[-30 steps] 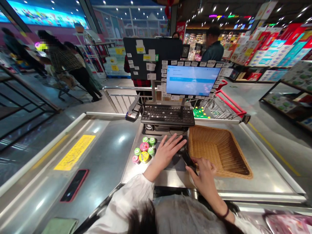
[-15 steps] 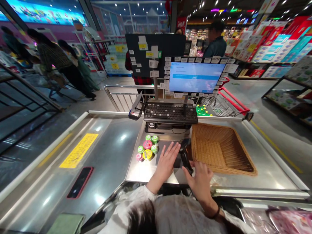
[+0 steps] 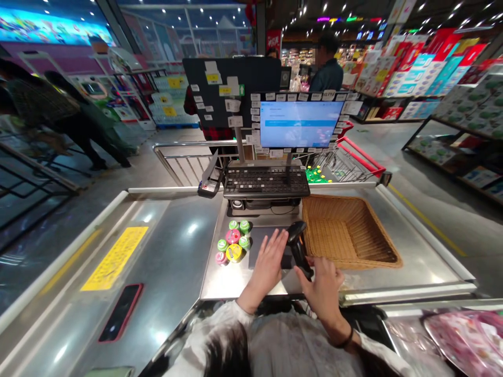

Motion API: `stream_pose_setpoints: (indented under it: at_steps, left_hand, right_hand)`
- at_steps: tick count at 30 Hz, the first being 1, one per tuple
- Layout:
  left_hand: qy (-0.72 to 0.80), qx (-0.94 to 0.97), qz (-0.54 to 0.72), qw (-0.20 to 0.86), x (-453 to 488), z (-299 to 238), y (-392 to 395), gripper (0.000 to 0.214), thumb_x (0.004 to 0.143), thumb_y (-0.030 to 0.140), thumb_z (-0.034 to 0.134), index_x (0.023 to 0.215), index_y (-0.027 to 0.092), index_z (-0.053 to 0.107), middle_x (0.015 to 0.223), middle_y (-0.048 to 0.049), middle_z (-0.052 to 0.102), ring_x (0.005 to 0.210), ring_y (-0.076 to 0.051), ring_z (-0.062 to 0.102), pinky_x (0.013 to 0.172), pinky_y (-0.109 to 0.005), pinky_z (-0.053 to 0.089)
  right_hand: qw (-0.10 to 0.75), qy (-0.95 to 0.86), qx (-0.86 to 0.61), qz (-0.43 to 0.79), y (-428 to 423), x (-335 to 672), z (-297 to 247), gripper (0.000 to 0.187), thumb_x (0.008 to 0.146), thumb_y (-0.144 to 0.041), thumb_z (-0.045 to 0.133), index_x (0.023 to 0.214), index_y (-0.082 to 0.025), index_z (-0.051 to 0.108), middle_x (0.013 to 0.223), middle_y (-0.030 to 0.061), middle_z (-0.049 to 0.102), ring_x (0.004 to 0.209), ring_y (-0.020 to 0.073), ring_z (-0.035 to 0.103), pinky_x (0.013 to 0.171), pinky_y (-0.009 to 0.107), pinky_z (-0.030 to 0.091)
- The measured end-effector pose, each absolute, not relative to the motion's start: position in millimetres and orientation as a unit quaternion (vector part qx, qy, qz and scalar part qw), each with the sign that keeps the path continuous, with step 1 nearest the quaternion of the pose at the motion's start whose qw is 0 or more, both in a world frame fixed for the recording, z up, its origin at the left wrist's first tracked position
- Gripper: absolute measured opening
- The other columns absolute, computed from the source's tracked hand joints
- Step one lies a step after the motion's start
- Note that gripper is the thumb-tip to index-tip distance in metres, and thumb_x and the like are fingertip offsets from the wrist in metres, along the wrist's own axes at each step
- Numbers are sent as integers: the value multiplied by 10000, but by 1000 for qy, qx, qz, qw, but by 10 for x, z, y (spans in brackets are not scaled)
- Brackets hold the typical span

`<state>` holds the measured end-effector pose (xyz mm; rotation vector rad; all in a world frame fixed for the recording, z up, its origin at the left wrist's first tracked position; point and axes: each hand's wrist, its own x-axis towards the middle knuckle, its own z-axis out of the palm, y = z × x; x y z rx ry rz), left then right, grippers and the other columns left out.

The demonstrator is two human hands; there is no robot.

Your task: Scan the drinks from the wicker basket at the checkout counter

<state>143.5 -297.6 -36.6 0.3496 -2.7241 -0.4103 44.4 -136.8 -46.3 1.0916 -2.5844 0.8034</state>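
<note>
**Checkout counter: right hand on scanner, left hand flat**

Head view. The right hand [image 3: 324, 285] is closed around the lower handle of the scanner [image 3: 297, 242]. The scanner stands upright on the counter [image 3: 220, 280], just beside the basket [image 3: 377, 235]. The left hand [image 3: 269, 262] lies flat with its fingers spread apart on the dark pad [image 3: 255, 251], left of the scanner, and holds nothing. Small coloured tubs [image 3: 233, 242] sit near its fingertips. The keyboard [image 3: 266, 181] and monitor [image 3: 301, 124] stand behind. A phone [image 3: 120, 312] lies well apart, on the left.
</note>
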Motion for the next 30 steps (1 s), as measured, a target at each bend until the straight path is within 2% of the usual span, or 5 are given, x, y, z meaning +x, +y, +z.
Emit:
stream_pose_setpoints:
  at_steps: [8, 13, 17, 23, 30]
  left_hand:
    - [-968, 137, -117, 176, 1376, -321, -2949, 991, 794, -32, 396, 1654, 206, -35, 1708, -67, 243, 1604, -212, 102, 1302, -518, 177]
    - [-930, 310, -33, 193, 1545, -516, -3301, 753, 978, 223, 474, 1655, 217, 146, 1710, -81, 233, 1604, -307, 88, 1289, -586, 163]
    - [-905, 403, 14, 138, 1808, -880, -3734, 745, 948, 305, 561, 1629, 205, 277, 1709, -107, 227, 1597, -362, 80, 1283, -604, 154]
    - [-912, 408, 17, 39, 1958, -1255, -3967, 767, 924, 331, 608, 1623, 273, 296, 1712, -66, 235, 1604, -321, 79, 1299, -556, 96]
    - [-881, 474, 1, -3, 1886, -1426, -3982, 738, 913, 479, 643, 1584, 375, 355, 1720, -146, 172, 1574, -437, 141, 1153, -781, 164]
  right_hand:
    - [132, -875, 372, 281, -1390, 366, -448, 605, 983, -723, 338, 1041, -208, 649, 958, 82, 704, 952, 288, 588, 885, 425, 293]
    - [104, -879, 341, 317, -1307, 157, -364, 668, 927, -800, 353, 996, -209, 658, 937, 89, 715, 935, 297, 599, 873, 424, 287]
    - [92, -883, 317, 333, -1184, -84, -319, 703, 868, -854, 383, 957, -221, 674, 922, 87, 725, 930, 302, 610, 848, 409, 290]
    - [103, -895, 297, 317, -1068, -355, -410, 768, 820, -912, 353, 929, -226, 681, 927, 99, 741, 939, 321, 611, 834, 420, 298]
    - [85, -865, 368, 329, -1030, -338, -412, 674, 862, -846, 427, 941, -221, 668, 929, 95, 715, 919, 304, 603, 821, 402, 343]
